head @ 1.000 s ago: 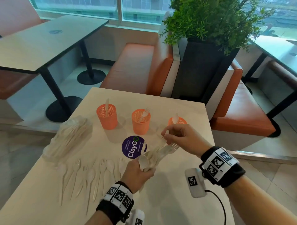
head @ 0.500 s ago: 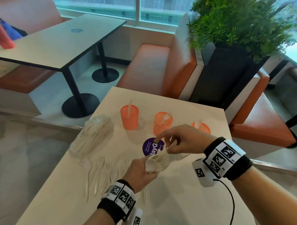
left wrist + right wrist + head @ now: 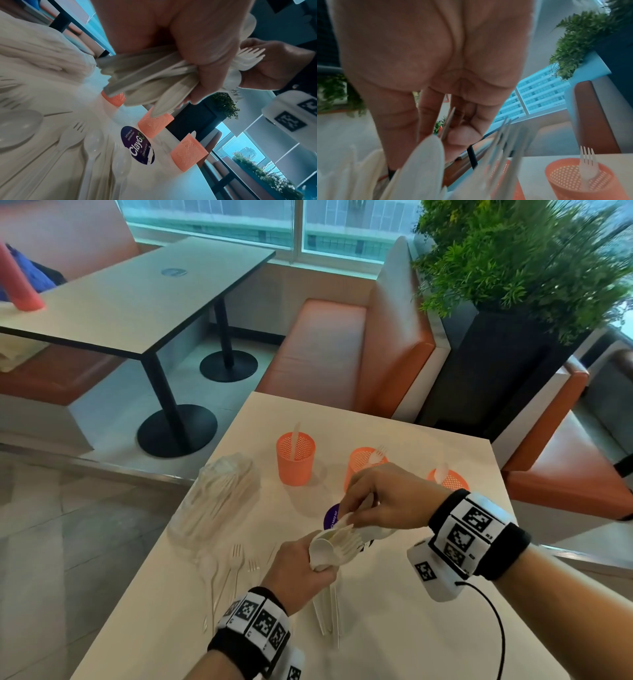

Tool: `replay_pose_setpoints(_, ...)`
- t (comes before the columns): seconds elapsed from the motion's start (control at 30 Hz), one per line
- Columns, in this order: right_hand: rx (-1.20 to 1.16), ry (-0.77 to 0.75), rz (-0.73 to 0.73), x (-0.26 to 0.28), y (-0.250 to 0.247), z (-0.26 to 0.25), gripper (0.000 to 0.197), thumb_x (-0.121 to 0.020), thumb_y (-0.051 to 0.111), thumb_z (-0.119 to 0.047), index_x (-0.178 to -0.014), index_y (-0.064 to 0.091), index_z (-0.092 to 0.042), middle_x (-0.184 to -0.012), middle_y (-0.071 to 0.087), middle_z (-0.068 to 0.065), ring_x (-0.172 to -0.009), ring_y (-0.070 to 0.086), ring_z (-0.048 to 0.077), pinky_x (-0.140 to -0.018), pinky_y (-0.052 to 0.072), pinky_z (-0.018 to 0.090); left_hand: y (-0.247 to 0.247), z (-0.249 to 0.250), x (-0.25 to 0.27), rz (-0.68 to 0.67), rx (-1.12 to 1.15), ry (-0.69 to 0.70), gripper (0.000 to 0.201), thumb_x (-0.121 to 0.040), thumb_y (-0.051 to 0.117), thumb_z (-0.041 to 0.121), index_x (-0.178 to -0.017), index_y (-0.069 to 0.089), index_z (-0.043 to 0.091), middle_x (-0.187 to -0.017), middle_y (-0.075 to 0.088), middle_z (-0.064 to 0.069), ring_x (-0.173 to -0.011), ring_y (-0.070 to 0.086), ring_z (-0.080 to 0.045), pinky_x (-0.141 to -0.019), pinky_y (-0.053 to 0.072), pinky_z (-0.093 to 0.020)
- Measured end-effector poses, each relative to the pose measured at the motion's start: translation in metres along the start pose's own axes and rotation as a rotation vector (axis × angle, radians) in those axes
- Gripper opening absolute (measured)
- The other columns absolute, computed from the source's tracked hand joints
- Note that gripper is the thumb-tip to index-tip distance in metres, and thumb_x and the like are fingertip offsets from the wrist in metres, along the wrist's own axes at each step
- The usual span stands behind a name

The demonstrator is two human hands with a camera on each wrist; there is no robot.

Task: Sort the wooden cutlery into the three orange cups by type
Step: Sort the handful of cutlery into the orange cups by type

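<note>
right fingers [image 3: 462, 134]: pinched on one thin utensil handle [image 3: 447, 123] at the top of the bundle
right hand [image 3: 387, 501]: held over the bundle, in front of the middle cup
left hand [image 3: 301, 570]: fingers curled tight round the bundle of cutlery [image 3: 337, 544]
bundle: held above the table's near middle
orange cups [image 3: 295, 458]: three, rowed toward the table's far edge
loose cutlery [image 3: 233, 563]: laid near the left edge
table [image 3: 394, 638]: carries everything
</note>
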State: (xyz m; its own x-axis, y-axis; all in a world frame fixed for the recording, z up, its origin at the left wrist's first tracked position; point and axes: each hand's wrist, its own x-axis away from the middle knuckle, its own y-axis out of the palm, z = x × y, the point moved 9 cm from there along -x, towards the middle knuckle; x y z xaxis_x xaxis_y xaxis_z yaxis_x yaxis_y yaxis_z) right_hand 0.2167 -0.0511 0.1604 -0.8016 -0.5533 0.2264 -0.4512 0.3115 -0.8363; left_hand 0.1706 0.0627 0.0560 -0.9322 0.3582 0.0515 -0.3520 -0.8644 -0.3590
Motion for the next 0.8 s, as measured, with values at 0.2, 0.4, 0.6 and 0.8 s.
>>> replay_pose_setpoints(0.2,-0.152,0.149,0.127,-0.007,-0.014,0.016,0.010,-0.086,0.066,-0.016,-0.089,0.073,-0.023,-0.087,0.070,-0.009,-0.079,0.064,0.008,-0.076,0.053,0.026,-0.006,-0.008,0.001,0.033,0.057,-0.055,0.023,-0.075,0.073,0.014,-0.076,0.061,0.034,-0.056,0.058,0.018,-0.052,0.049,-0.001,-0.054,0.045,-0.020)
replay_pose_setpoints(0.4,-0.198,0.188,0.201,-0.012,-0.017,0.026,0.005,-0.086,0.067,-0.023,-0.090,0.069,-0.026,-0.086,0.069,-0.008,-0.079,0.065,0.007,-0.078,0.055,0.030,-0.010,-0.013,-0.003,0.041,0.119,-0.088,0.013,-0.076,0.073,0.014,-0.080,0.065,0.022,-0.061,0.057,0.007,-0.054,0.050,-0.008,-0.053,0.047,-0.025)
replay_pose_setpoints(0.6,-0.235,0.212,0.176,-0.015,-0.019,0.030,0.012,-0.085,0.076,-0.027,-0.095,0.072,-0.022,-0.089,0.073,-0.003,-0.073,0.072,0.010,-0.076,0.061,0.029,-0.014,-0.013,-0.006,0.086,0.098,-0.088,0.014,-0.075,0.076,0.015,-0.077,0.065,0.024,-0.061,0.060,0.009,-0.053,0.051,-0.004,-0.053,0.046,-0.019)
replay_pose_setpoints(0.8,-0.407,0.241,0.293,-0.017,-0.023,0.043,0.011,-0.090,0.071,-0.019,-0.100,0.069,-0.014,-0.087,0.075,0.007,-0.074,0.074,0.020,-0.078,0.062,0.041,-0.012,-0.016,-0.008,0.068,0.115,-0.112,0.017,-0.076,0.076,0.014,-0.073,0.062,0.022,-0.055,0.061,0.015,-0.050,0.053,0.000,-0.052,0.045,-0.017)
